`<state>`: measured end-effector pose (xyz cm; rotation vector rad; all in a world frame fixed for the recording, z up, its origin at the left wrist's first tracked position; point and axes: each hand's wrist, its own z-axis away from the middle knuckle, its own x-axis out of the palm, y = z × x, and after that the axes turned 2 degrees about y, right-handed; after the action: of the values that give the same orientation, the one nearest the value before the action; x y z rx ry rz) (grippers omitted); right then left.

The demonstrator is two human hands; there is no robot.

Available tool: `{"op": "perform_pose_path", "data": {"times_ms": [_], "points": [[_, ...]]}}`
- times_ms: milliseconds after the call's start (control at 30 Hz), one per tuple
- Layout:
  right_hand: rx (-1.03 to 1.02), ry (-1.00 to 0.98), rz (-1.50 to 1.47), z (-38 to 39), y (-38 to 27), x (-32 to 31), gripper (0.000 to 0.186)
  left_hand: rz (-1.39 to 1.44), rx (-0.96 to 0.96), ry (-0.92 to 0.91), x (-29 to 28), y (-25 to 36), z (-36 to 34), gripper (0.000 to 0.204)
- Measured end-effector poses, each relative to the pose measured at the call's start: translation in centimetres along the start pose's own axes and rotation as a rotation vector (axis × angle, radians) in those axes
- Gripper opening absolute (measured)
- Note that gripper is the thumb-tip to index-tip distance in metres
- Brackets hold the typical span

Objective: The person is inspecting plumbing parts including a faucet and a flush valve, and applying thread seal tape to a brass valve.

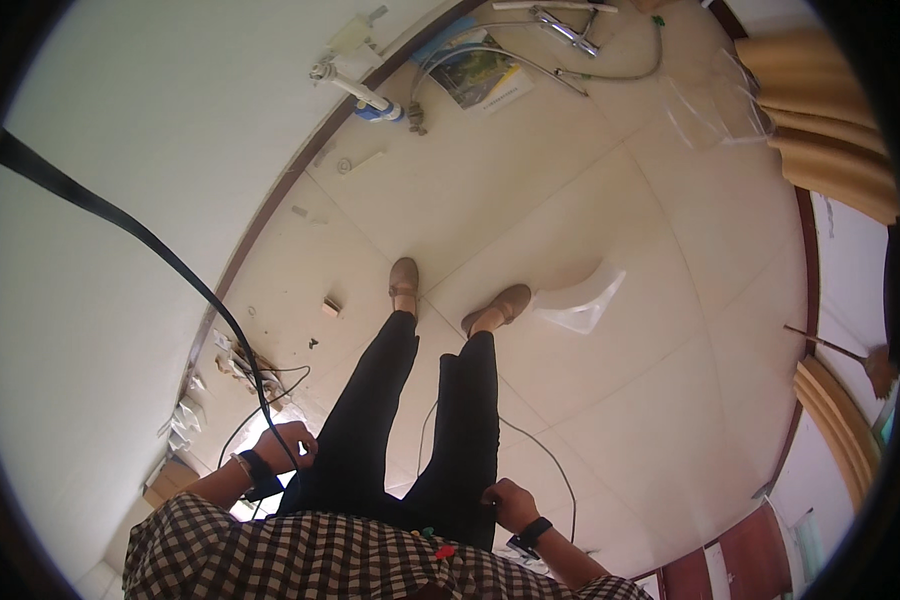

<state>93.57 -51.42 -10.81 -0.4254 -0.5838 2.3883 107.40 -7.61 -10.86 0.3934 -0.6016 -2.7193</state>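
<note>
I am wearing black trousers [460, 425] and a checked shirt. My left hand [288, 446], with a dark band on its wrist, is at the left thigh. Its fingers are curled in against the trouser cloth. On the other side, my right hand [512, 505] is closed at the right thigh, with thumb and fingers pinching the edge of the trouser fabric. A dark watch is on that wrist. Below, my brown shoes [403, 275] are apart on the tiled floor. A black cable [150, 240] passes in front of the left hand.
By the wall lie a white and blue tube-shaped fitting [360, 95], a printed sheet [475, 75], hoses [660, 50] and a chrome faucet [567, 32]. A clear plastic bag [582, 300] is near my right foot. Tan curtains [820, 100] hang at right; thin cables run behind my legs.
</note>
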Motion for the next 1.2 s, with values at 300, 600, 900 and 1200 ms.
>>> {"op": "perform_pose_path", "data": {"times_ms": [300,600,900,1200], "points": [[-0.119,0.03,-0.08,2.0,1.7,-1.0,0.016,0.008,-0.009,-0.408,-2.8,4.1,7.7,0.009],[-0.111,-0.697,-0.537,11.6,1.8,-2.3,0.02,-0.222,-0.263,-0.806,-4.5,7.9,13.1,0.021],[0.37,0.282,0.214,-9.2,19.4,-10.6,0.023,-0.176,-0.501,-0.962,-7.8,8.6,5.4,0.017],[-0.071,0.39,1.089,-34.3,25.5,-22.2,0.027,-0.112,-0.66,-1.036,-14.9,7.2,-1.8,0.013]]}}
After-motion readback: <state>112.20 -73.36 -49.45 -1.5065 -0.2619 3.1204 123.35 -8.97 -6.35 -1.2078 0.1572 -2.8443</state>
